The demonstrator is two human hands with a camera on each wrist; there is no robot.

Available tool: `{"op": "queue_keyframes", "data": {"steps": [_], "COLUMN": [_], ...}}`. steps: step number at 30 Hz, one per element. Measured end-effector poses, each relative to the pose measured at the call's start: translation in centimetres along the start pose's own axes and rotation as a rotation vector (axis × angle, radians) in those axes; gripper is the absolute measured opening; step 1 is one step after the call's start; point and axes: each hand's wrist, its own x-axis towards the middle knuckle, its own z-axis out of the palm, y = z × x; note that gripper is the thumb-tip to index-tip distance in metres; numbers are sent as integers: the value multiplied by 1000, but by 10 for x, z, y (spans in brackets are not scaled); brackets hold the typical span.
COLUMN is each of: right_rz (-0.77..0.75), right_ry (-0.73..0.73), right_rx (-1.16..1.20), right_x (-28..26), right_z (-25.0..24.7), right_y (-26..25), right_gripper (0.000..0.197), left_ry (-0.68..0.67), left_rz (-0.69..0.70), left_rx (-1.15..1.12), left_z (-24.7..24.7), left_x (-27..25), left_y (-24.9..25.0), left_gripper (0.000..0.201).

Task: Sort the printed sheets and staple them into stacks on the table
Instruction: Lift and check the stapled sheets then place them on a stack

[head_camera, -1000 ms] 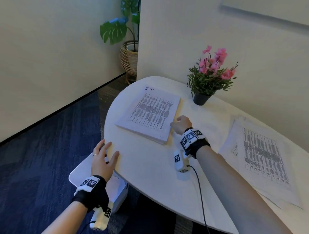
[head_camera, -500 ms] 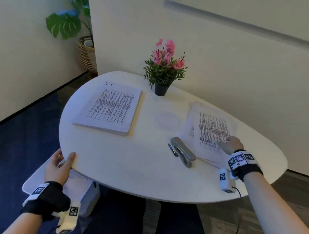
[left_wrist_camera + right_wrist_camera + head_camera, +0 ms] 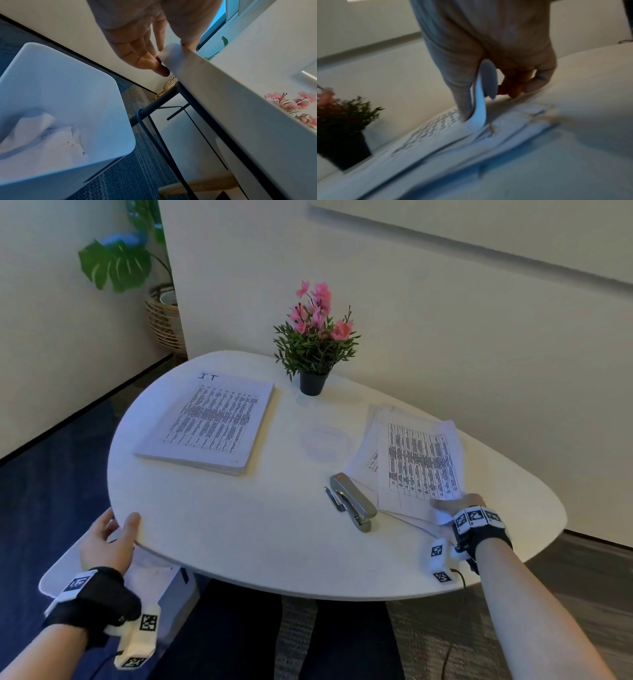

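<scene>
Head view: the right hand [image 3: 457, 503] pinches the near corner of the top sheet [image 3: 419, 460] of the loose pile [image 3: 368, 440] at the tabletop's [image 3: 239, 525] right edge, beside the stapler [image 3: 352, 501]; the sorting step, I judge. Next comes a clean single-sheet lift.

Left wrist view: the left hand [image 3: 145, 44], fingers straight, rests on the tabletop's left edge.

Right wrist view: thumb and fingers curl the corner upward.

One marking can be read — "I.T", handwritten at the top of the neat paper stack [image 3: 209, 426], left of centre. The sheets' printed tables are too small to read — as are the wristband [image 3: 478, 517] markers.
</scene>
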Motion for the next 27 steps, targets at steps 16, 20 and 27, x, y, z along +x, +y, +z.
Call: {"op": "queue_keyframes", "data": {"steps": [16, 20, 27], "right_rz": [-15, -16, -3], "right_ry": [170, 71, -55], "right_rx": [109, -216, -99], "right_x": [-12, 4, -8], "right_z": [-4, 17, 10], "right_y": [27, 21, -5], "right_gripper": [30, 71, 62], "left_ry": [-18, -42, -103], "left_rz": [-39, -21, 333], "left_rx": [135, 200, 618], "left_z": [-1, 1, 14], "left_x": [-9, -16, -41], "left_y": [16, 20, 24], "left_gripper": [48, 44, 61]}}
